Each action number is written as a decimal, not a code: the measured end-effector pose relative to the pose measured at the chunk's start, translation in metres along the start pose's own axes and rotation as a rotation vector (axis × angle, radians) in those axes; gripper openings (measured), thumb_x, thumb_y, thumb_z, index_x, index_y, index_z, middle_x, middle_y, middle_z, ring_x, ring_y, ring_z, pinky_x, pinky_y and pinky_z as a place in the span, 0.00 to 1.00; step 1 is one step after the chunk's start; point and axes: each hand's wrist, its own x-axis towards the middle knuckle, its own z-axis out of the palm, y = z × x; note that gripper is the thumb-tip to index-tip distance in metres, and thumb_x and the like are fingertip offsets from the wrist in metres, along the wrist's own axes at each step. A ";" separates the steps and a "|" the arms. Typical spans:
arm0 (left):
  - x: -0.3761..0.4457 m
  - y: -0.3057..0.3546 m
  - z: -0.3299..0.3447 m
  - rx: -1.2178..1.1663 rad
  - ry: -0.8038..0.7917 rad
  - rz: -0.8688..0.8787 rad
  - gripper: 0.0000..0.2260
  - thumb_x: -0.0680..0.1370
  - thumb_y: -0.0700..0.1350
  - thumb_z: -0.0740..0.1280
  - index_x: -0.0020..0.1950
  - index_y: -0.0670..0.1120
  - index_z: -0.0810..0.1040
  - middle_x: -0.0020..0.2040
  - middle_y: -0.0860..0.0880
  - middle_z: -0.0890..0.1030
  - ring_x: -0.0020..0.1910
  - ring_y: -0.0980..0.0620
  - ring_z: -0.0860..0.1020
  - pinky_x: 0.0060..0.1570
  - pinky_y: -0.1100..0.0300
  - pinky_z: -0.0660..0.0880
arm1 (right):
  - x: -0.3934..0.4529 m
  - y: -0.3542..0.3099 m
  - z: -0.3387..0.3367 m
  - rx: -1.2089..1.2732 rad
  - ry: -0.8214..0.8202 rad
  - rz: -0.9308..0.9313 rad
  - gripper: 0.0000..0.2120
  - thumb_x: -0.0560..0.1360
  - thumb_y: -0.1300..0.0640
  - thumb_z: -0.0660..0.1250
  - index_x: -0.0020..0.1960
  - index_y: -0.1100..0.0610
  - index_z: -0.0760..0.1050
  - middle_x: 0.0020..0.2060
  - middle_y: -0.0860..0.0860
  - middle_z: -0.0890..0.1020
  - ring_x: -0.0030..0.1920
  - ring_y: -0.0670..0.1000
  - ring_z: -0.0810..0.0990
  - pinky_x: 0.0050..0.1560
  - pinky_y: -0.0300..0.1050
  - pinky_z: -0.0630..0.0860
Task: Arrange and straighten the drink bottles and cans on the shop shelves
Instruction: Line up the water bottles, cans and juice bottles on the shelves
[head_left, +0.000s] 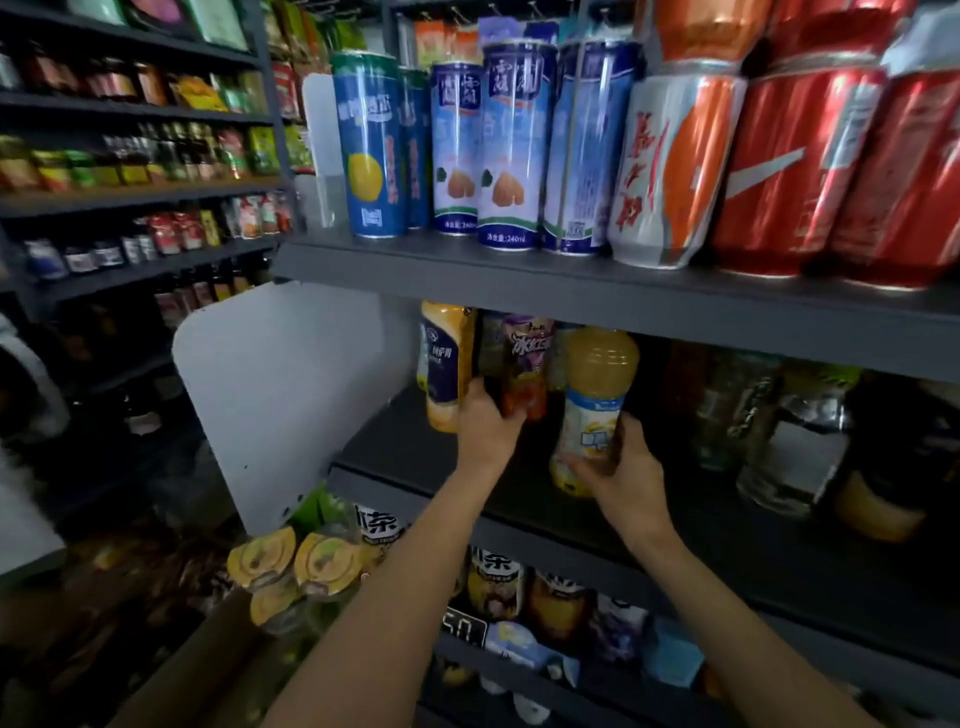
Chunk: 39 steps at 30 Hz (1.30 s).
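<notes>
the right hand (618, 467) gripped the lower body of an orange juice bottle (595, 400), fingers curled round it, on the middle shelf (675, 525). the bottle stood with its long axis nearly upright, leaning slightly left at the base, near the shelf's front edge. the left hand (485, 415) was just to its left, holding the base of a purple-labelled tea bottle (522, 364) that stood farther back. a yellow bottle with a dark label (444, 364) stood left of that one, close beside it. the right hand looked better placed to set the juice bottle straight. further right, dim bottles (753, 410) crowded the shelf, limiting room. above, tall blue cans (511, 145) lined the upper shelf.
</notes>
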 end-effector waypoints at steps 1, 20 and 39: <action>0.008 -0.001 0.007 -0.044 -0.016 -0.036 0.26 0.74 0.44 0.70 0.67 0.36 0.65 0.63 0.39 0.74 0.63 0.42 0.72 0.61 0.54 0.69 | -0.001 0.002 -0.001 -0.027 0.021 0.011 0.31 0.69 0.61 0.73 0.67 0.62 0.64 0.58 0.55 0.77 0.58 0.51 0.76 0.53 0.37 0.70; -0.024 -0.036 -0.044 0.069 -0.164 0.149 0.22 0.73 0.55 0.70 0.62 0.45 0.71 0.54 0.47 0.79 0.54 0.47 0.77 0.50 0.59 0.72 | -0.006 -0.005 0.023 -0.244 0.195 0.173 0.25 0.68 0.58 0.75 0.57 0.62 0.65 0.55 0.57 0.78 0.55 0.56 0.78 0.48 0.45 0.74; -0.002 -0.081 -0.107 -0.128 -0.234 0.073 0.26 0.72 0.45 0.72 0.68 0.47 0.68 0.54 0.56 0.73 0.54 0.59 0.71 0.52 0.66 0.66 | 0.082 -0.019 0.129 -0.071 0.061 0.216 0.26 0.72 0.61 0.70 0.66 0.60 0.63 0.62 0.56 0.75 0.64 0.55 0.73 0.59 0.43 0.70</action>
